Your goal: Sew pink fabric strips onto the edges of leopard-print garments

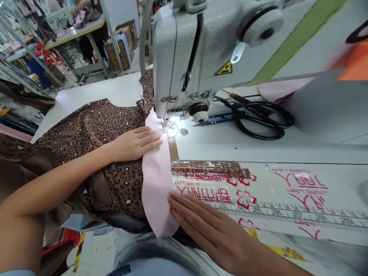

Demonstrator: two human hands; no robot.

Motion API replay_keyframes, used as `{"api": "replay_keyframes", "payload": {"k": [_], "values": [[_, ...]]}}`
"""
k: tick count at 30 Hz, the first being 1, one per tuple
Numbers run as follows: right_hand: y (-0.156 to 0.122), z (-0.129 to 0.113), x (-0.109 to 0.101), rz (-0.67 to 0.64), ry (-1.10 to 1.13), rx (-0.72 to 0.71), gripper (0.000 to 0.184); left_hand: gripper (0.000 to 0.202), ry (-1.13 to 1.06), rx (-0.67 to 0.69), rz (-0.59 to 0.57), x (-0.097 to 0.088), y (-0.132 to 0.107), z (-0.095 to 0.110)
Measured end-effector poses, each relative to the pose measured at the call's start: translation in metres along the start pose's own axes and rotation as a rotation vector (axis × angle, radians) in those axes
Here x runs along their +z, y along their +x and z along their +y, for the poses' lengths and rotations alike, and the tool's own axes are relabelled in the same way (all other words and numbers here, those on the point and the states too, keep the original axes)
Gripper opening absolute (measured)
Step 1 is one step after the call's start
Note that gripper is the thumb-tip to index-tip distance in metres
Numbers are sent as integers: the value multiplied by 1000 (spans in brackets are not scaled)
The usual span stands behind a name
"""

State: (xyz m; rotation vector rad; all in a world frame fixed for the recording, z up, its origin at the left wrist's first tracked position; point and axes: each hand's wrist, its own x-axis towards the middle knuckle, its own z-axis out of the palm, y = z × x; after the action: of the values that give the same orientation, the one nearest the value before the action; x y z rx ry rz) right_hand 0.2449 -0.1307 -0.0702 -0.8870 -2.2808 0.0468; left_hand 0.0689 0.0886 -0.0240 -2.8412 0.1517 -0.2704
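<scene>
My left hand [135,143] lies flat, fingers stretched out, on a brown leopard-print fabric [94,130] and the edge of a pale pink fabric strip [155,180]. The strip runs up to the needle of a grey sewing machine [201,50]. Lower down, my right hand [209,230] rests flat with fingers together on the pink strip's lower end and on the table. Neither hand grips anything.
Black scissors [258,119] and blue thread snips [218,119] lie right of the needle. Printed tape with a ruler scale [273,191] covers the white table [115,92]. Boxes [123,42], tables and racks stand in the far left background.
</scene>
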Motion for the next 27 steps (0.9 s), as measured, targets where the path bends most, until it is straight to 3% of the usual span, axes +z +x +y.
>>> {"api": "replay_keyframes", "payload": {"k": [6,14,19,24,27], "values": [[9,1,-11,-49,-32,-43,28,26,-65,-51,69,4,10,1],[10,1,-5,-2,-27,-40,27,24,-85,-53,129,0,5,-1],[9,1,-8,-9,-49,-17,25,25,-124,-89,92,4,6,3],[-1,9,-16,-47,-61,41,35,29,-129,-149,27,10,13,7],[2,12,-14,-34,-61,44,33,26,-145,-151,71,10,16,2]]}}
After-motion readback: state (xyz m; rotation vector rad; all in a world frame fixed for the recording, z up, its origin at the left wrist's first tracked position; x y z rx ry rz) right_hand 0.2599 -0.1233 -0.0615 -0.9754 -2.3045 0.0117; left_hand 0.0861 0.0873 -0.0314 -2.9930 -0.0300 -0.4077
